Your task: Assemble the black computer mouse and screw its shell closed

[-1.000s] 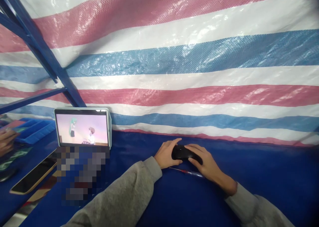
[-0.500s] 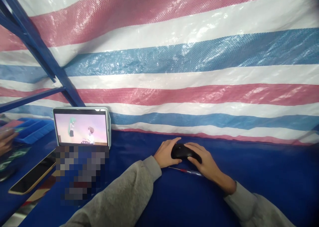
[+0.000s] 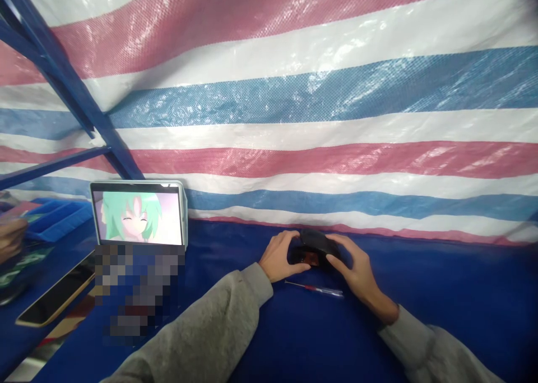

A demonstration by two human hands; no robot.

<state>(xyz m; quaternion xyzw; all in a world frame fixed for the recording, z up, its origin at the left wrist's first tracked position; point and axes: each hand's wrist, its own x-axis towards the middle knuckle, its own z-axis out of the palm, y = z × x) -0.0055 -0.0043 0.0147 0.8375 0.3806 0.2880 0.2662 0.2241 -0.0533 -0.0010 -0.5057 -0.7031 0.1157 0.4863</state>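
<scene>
Black mouse (image 3: 318, 243) between two grasping grips, at the bench (image 3: 294, 338): left hand (image 3: 281, 255) on one end, right hand (image 3: 357, 264) on the other! The shell seems propped open; best ease it evenly, without twisting. That reddish patch (image 3: 311, 258) inside? Too murky. Fingers mask the edges; bench contact can't be told.

The mouse (image 3: 316, 243) is black, with a reddish patch showing on its near side. The screwdriver (image 3: 317, 289) is red and clear along its handle. The surface (image 3: 403, 282) is deep blue, the sleeves (image 3: 210, 321) plain grey. The plastic sheet (image 3: 294, 102) runs in red, white and blue stripes. The tablet (image 3: 184, 209) has a pale rim; the phone (image 3: 59, 290) is black, tan-edged; the tray (image 3: 63, 223), bright blue.
</scene>
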